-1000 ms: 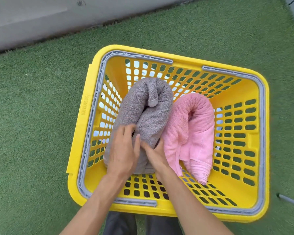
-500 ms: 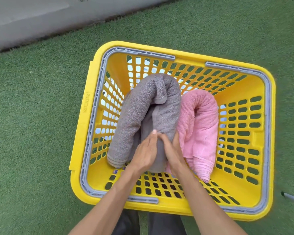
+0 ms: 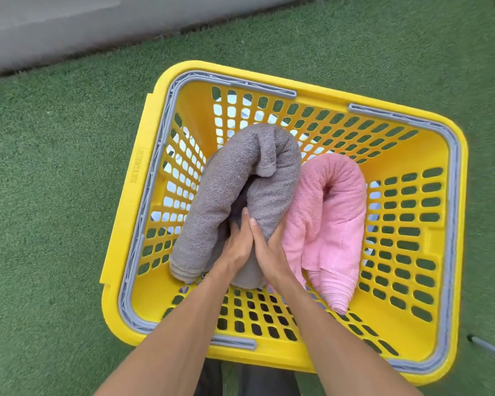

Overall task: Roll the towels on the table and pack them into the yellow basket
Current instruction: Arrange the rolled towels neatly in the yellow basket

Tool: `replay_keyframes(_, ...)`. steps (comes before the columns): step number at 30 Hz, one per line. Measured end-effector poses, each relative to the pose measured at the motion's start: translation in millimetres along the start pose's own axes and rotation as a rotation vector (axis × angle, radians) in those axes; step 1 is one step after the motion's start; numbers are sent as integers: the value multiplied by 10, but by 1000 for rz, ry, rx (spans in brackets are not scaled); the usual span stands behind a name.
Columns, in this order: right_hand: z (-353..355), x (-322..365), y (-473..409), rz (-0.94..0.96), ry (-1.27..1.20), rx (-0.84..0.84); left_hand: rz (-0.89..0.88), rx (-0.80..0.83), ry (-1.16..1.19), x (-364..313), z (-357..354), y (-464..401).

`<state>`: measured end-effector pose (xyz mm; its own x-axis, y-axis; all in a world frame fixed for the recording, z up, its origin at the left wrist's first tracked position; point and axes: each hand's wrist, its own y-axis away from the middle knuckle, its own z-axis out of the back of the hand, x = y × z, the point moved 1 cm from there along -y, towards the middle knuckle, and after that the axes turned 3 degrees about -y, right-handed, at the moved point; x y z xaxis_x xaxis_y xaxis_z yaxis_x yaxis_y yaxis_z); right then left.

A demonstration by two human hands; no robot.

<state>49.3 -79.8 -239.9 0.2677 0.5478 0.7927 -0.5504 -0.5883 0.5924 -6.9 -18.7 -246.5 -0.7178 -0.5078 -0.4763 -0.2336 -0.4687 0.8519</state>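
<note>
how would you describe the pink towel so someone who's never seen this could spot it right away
Find the yellow basket standing on the green turf. Two rolled towels bent into arches lie inside it, side by side and touching. The pink towel is the right one, untouched, while both hands work on the grey towel beside it.

The yellow basket (image 3: 132, 230) is a perforated plastic crate with grey handles folded along its rim, standing upright on green turf. Inside, a rolled grey towel (image 3: 212, 201) is bent into an arch toward 9 o'clock, both ends pointing to 6 o'clock. Touching it on the 3 o'clock side, a rolled pink towel (image 3: 340, 224) is bent the same way.
</note>
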Motion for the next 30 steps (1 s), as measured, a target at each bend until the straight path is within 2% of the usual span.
replay_keyframes(6,61,-14,-69,28,63,25,-49,52,25,-16,-34,-91)
replay_keyframes(11,341,126,41,50,62,27,-220,184,176,-175,-171,78)
replay_keyframes(13,442,145,68,45,92,45,-214,232,120,-190,-229,126)
replay_keyframes(15,443,129,85,15,140,58,-184,205,75,-148,-216,105)
replay_keyframes(18,377,156,98,16,238,-16,-116,125,-81,-86,-113,43)
replay_keyframes(20,374,198,141,12,273,-89,-172,53,-336,-99,31,205)
replay_keyframes(21,376,224,182,14,291,-128,-295,-41,-480,-105,124,313)
replay_keyframes(23,359,273,294,44,329,-188,-599,-336,-662,-158,369,582)
replay_keyframes(25,318,307,356,84,397,-232,-721,-584,-730,-188,600,689)
replay_keyframes(26,295,327,371,106,476,-268,-671,-619,-738,-175,679,672)
replay_keyframes(27,263,371,378,152,571,-312,-579,-584,-723,-151,733,616)
replay_keyframes(30,48,584,385,424,692,-333,-306,-399,-623,-41,769,357)
